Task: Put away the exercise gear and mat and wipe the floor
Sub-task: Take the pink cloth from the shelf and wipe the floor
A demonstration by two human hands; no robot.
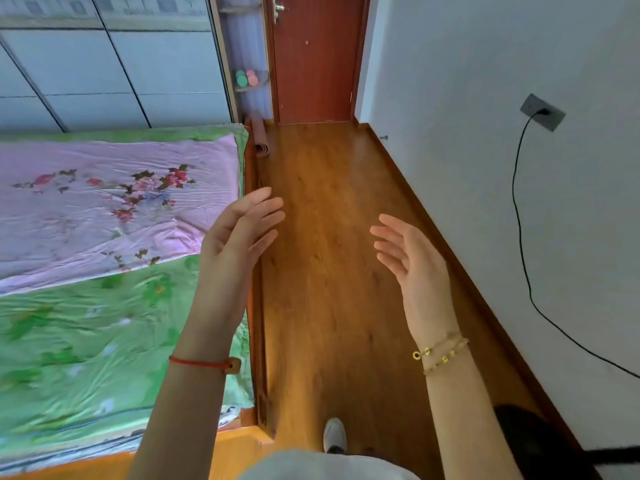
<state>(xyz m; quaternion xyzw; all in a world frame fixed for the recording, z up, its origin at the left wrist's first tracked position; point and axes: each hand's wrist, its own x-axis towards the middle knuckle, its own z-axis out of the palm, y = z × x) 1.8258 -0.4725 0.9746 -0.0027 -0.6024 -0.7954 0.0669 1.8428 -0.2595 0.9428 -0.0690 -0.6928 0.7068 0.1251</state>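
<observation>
Both grips apart, empty: left hand (239, 233), right hand (412, 261); mat (261, 140) rolled, dumbbells (246, 77) apparently shelved, floor (329, 271) unwiped

The wooden floor (332, 271) carries a rolled mat (260, 138) beside the bed (104, 306) (pink, seemingly).

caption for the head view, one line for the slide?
Both hands, left and right, open and empty above wooden floor; rolled mat by door.
</observation>
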